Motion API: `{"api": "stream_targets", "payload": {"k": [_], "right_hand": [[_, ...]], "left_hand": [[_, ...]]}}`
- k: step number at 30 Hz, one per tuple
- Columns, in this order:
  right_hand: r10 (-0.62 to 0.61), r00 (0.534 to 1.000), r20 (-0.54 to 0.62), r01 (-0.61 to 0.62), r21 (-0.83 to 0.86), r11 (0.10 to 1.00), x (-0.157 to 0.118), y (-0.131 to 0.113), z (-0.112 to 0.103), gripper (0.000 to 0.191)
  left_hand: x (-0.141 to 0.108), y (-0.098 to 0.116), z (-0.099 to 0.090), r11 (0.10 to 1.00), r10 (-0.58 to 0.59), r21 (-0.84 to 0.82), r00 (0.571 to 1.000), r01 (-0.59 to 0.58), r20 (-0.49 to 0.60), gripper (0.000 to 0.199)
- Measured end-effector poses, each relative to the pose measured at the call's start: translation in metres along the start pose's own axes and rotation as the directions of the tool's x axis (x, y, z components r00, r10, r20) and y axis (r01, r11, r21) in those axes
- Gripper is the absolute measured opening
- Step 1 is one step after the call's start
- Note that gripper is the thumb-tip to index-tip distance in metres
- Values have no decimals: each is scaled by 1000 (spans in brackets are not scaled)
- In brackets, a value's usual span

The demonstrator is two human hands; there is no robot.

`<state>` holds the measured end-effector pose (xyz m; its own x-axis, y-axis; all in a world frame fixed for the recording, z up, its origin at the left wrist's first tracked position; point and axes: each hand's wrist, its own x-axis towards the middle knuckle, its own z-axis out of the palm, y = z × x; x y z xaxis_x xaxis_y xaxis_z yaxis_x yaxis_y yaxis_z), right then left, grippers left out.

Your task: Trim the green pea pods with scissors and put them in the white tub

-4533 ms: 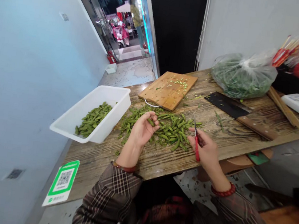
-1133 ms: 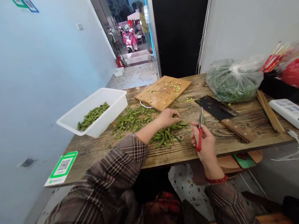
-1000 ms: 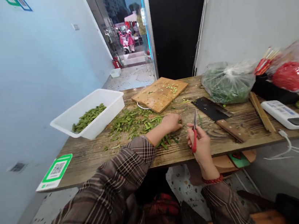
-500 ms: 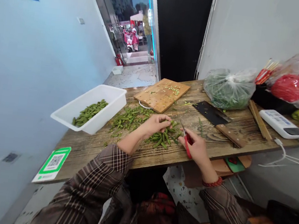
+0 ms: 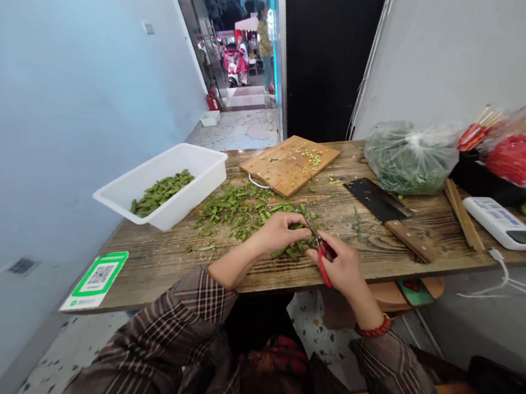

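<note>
Red-handled scissors (image 5: pixel 324 266) are gripped in my right hand (image 5: pixel 342 265), their blades pointing up and left toward my other hand. My left hand (image 5: pixel 280 231) is pinched just left of the blades; what sits between its fingertips is too small to make out, though it looks like a green pod. Under and around both hands lie loose green pods (image 5: pixel 292 251) on the wooden table. More pods and trimmings (image 5: pixel 227 208) spread to the left. A white tub (image 5: pixel 201 182) at the left holds several pods.
Behind the pods lies a wooden cutting board (image 5: pixel 289 162) with green bits. To the right are a cleaver (image 5: pixel 373 202), a bag of greens (image 5: pixel 411 158), wooden sticks (image 5: pixel 464 214) and a white power strip (image 5: pixel 504 222). A green QR sign (image 5: pixel 98 279) lies at the left edge.
My left hand has moved slightly down and right, and the scissors have come up against its fingertips. The whole view has shifted a little.
</note>
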<state>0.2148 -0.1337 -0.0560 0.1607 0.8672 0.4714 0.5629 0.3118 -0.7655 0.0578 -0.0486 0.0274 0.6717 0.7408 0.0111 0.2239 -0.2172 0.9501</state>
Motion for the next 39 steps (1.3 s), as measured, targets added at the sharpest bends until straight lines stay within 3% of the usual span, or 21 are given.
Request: {"api": "stream_targets", "payload": {"k": [5,7,11,14,19,27,32,36,39], "right_hand": [[-5,1000,15,6,-43,999,-5,-1,-4,40],[7,1000,29,-6,-49,999,-6,-1,-6,39],[69,997,17,-69,-34,997,-9,-1,-11,41],[117,993,-21,-117,-26,993,-11,-2,-15,46],[91,995,-40,-91,3,996,-13,-12,-15,47],[46,996,-73,-44,31,999,-10,-20,-3,46],[-8,998,-57,5,-62,998,-14,-14,-2,41],[-1,1000,-22,-1,-98,995,-13,-7,-4,41],[120,988,-94,-123,-23,992,-7,0,-7,41]], "left_hand": [[4,-1,-2,988,136,86,990,-132,-48,8],[4,-2,0,988,139,65,990,-136,-37,8],[2,-2,4,991,7,-133,999,-14,-51,17],[-2,-2,4,915,-135,-391,988,97,-71,26],[-6,-1,5,800,-176,-595,977,73,-117,33],[-15,-3,20,796,-190,-598,976,89,-108,32],[-18,-8,21,814,-206,-572,971,101,-123,33],[-12,-5,10,809,-203,-580,972,97,-120,29],[-2,0,-10,752,-184,-656,977,70,-106,26]]}}
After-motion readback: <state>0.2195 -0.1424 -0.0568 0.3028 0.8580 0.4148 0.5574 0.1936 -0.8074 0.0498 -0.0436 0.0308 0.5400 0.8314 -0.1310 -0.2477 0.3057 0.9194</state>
